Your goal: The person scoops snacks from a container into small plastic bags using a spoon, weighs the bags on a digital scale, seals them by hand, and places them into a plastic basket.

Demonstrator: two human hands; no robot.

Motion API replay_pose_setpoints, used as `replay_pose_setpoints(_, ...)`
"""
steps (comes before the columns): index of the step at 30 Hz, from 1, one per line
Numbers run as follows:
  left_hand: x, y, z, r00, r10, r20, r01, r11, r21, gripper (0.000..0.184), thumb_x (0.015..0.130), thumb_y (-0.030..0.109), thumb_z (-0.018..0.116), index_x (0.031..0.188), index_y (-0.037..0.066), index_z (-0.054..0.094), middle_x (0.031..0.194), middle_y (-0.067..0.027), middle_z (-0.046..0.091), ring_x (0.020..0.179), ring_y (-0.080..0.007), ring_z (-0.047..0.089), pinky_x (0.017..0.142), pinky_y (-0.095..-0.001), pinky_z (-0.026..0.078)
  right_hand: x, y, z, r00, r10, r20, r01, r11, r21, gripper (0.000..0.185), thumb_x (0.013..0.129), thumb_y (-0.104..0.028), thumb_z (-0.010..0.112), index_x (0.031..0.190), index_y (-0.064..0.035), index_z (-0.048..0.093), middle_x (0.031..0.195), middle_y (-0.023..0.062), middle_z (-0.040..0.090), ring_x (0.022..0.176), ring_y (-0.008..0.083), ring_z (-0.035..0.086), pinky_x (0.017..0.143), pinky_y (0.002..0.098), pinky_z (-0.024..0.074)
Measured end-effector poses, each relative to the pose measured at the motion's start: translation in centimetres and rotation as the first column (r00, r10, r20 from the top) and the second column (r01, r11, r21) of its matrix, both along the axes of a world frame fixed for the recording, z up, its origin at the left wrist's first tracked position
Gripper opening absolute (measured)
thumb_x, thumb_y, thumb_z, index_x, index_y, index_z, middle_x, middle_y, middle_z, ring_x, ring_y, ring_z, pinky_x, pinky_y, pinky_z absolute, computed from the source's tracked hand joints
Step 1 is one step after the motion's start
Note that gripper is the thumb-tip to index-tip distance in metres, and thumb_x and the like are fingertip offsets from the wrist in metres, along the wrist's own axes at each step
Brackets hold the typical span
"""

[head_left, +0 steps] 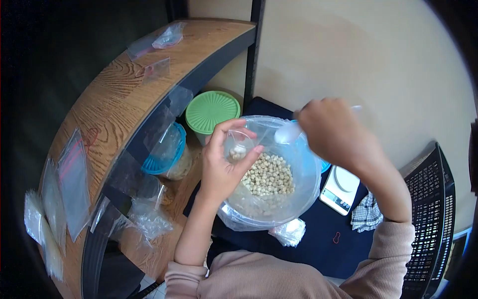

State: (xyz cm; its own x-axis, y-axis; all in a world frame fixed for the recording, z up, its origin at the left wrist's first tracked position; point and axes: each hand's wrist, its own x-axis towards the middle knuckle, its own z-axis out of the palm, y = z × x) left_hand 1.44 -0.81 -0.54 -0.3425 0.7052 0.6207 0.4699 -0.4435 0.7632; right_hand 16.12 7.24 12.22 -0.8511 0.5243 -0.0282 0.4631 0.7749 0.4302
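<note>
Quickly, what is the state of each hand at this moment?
Left hand: curled, holding a small clear bag with a few pale pieces inside.
Right hand: closed, holding a white spoon.

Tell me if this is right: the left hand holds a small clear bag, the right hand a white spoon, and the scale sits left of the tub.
Not quite: the scale sits right of the tub, as the head view shows. The left hand does hold a small clear bag, and the right hand a white spoon.
</note>
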Motion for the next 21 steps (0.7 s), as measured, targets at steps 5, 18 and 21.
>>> replay_pose_setpoints(5, -0.1, -0.4, -0.2, 0.972, -0.108, -0.209, 0.131, 0.986, 0.103, 0.054, 0.07, 0.006, 0.07, 0.116, 0.001, 0.042, 0.088, -0.0076, 0.059, 0.086, -0.0145, 0.055, 0.082, -0.0294, 0.042, -3.1, 0.4, -9.8, 0.924, 0.132, 0.358, -0.017, 0.952, -0.306, 0.014, 0.073, -0.014, 0.061, 0.084, -0.0086, 0.069, 0.09, 0.008, 0.067, 0.083, 0.0233, 0.065, 0.067, 0.0338, 0.0492)
replay_pose_setpoints(18, 0.2, -0.3, -0.2, 0.98, -0.199, -0.017, 0.198, 0.979, -0.039, 0.069, 0.073, 0.008, 0.065, 0.124, 0.003, 0.019, 0.09, -0.0097, 0.043, 0.082, -0.0152, 0.042, 0.076, -0.0304, 0.037, -4.6, 6.3, -23.6, 0.975, 0.13, 0.182, 0.064, 0.615, -0.786, 0.022, 0.066, -0.007, 0.059, 0.084, 0.0025, 0.068, 0.093, 0.0178, 0.064, 0.088, 0.03, 0.061, 0.071, 0.038, 0.0483)
replay_pose_setpoints(21, 0.2, -0.2, -0.5, 0.973, -0.227, 0.035, 0.226, 0.974, 0.031, 0.057, 0.073, 0.004, 0.063, 0.112, 0.006, 0.022, 0.091, -0.0105, 0.043, 0.081, -0.0157, 0.042, 0.076, -0.0316, 0.037, -6.1, 7.1, -24.6, 0.815, 0.439, 0.379, -0.082, 0.734, -0.675, 0.018, 0.061, -0.006, 0.061, 0.076, 0.001, 0.069, 0.083, 0.017, 0.066, 0.076, 0.0303, 0.063, 0.064, 0.0401, 0.0483)
